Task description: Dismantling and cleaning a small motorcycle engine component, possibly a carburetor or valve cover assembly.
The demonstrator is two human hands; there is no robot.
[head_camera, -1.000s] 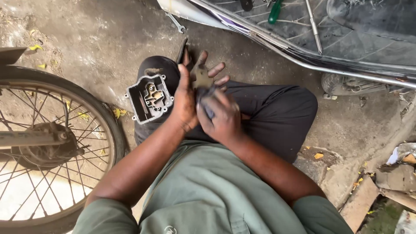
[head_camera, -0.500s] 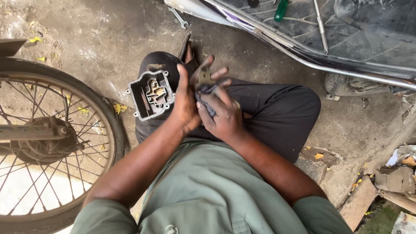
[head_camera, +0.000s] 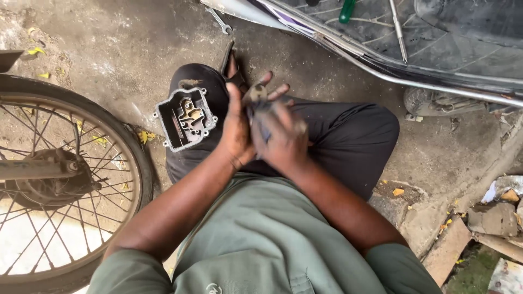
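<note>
Near the middle of the frame the right hand (head_camera: 283,139) is curled around a small dark part (head_camera: 256,98), grimy and blurred, and too hidden to identify. The left hand (head_camera: 237,128) presses against it from the left, thumb up and fingers spread behind the part, so both hands hold this one piece between them. Whether it is being rubbed, twisted or fitted cannot be told.

Just left of the hands, a grey metal carburetor body (head_camera: 186,118) rests on the person's knee, open face up with its brass insides exposed. That suggests the unit is taken apart and not yet closed up; the work looks midway.

Further out, a spoked wheel (head_camera: 60,179) fills the lower left. A wrench (head_camera: 219,20) lies on the concrete floor (head_camera: 120,49) at the top, and a green-handled screwdriver (head_camera: 346,11) sits upper right.
</note>
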